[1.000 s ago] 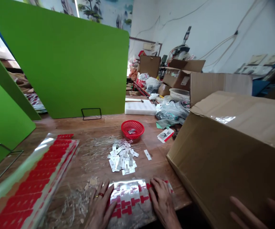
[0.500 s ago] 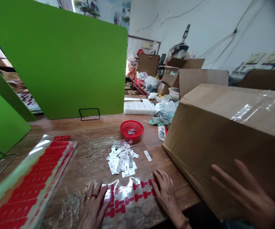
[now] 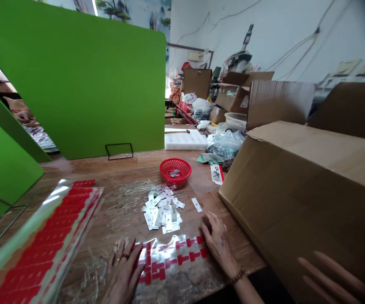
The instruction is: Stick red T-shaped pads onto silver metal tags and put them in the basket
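My left hand (image 3: pixel 123 270), a ring on one finger, lies flat with fingers stretched over the left end of a clear plastic sheet (image 3: pixel 172 274) printed with red T-shaped patches. At the sheet's right end is my right hand (image 3: pixel 219 238), its fingers loosely bent and apart, with nothing visible in them; whether the fingertips touch the table is unclear. Beyond the sheet lies a heap of small silvery rectangular plates (image 3: pixel 162 213), each with a round mark. One single plate (image 3: pixel 197 205) lies apart, just past my right fingertips. A red plastic basket (image 3: pixel 182 179) behind the heap holds a few plates.
A large cardboard box (image 3: pixel 290 202) takes up the right side, with another person's blurred hand (image 3: pixel 334 274) before it. Stacked red-printed sheets (image 3: pixel 39 249) lie at left. Green panels (image 3: pixel 84 84) on wire stands, a white foam slab (image 3: pixel 185 141) and plastic bags (image 3: pixel 225 143) stand behind.
My right hand has shifted slightly up, its fingers now more bent. The cardboard box has shifted and its taped top looks different. The other person's hand has moved down and right. My left hand stays put.
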Tool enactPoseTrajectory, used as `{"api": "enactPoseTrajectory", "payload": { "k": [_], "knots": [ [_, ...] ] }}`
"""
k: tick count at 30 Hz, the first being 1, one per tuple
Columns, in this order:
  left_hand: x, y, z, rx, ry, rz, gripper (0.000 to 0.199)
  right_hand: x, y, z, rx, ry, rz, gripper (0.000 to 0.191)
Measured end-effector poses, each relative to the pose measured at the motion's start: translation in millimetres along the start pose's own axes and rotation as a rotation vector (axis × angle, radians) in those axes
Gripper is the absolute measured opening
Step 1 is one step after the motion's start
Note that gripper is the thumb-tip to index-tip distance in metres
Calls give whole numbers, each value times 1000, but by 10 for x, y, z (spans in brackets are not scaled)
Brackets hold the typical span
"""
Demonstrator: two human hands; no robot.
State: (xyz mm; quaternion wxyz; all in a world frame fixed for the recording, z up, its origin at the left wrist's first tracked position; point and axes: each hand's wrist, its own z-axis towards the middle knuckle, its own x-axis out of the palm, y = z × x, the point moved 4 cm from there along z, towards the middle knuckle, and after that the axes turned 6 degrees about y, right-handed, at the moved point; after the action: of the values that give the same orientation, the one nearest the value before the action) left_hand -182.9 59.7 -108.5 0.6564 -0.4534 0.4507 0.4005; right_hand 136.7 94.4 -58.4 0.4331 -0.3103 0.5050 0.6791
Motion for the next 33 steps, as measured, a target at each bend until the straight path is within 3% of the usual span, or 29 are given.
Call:
{"api": "enactPoseTrajectory", "payload": {
  "k": [7, 18, 23, 26, 28, 33],
  "knots": [
    [-117, 23, 16, -78, 99, 65, 40, 126, -172, 412, -16, 29, -62, 35],
    [-140, 12, -54, -51, -5, 17, 40, 281, -421, 1099, 75, 90, -139, 28],
    [-232, -26, -87, -24, -25, -20, 39, 246, -430, 1252, 102, 87, -110, 22],
    [-305, -82, -121, -5, -54, -50, 39, 118, -374, 1143, 83, 52, -58, 30],
    [-350, -128, -151, 5, -65, -65, 39, 16, -283, 925, 43, 24, -21, 35],
    [-408, -238, -243, 19, -76, -68, 40, -113, 30, 1, -130, 21, 48, 37]
  ]
}}
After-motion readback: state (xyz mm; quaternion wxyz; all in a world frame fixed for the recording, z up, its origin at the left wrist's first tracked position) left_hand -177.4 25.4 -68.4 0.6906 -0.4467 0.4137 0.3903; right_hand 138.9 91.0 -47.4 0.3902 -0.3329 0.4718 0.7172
